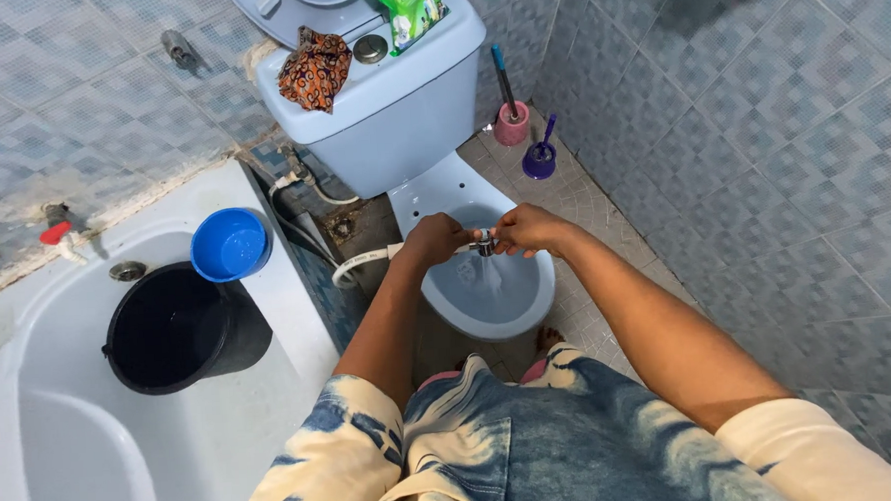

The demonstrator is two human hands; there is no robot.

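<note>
**Both hands on a spray hose over the toilet bowl**

Here, the left hand (433, 241) is wrapped around the white hose (366, 263), gripping it just behind the metal spray head (484, 244). The right hand (528, 229) is closed on the other side of that spray head, so the two hands sit just apart with the nozzle between them. Water falls from the nozzle straight down into the pale blue toilet bowl (498, 313) directly beneath the hands. The hose loops away to the left of the left hand toward the wall.

Beyond the hands stands the blue cistern (399, 112), carrying a patterned orange cloth (314, 68) and a green packet (410, 7). Past the right hand, on the tiled floor, are a pink brush holder (511, 123) and a purple brush holder (539, 160), near each other. Well to the left of the left hand, a black bucket (178, 327) sits in the white bathtub (53, 438), with a blue bowl (230, 245) touching the bucket's rim. A red-handled tap (56, 232) is on the wall further left.
</note>
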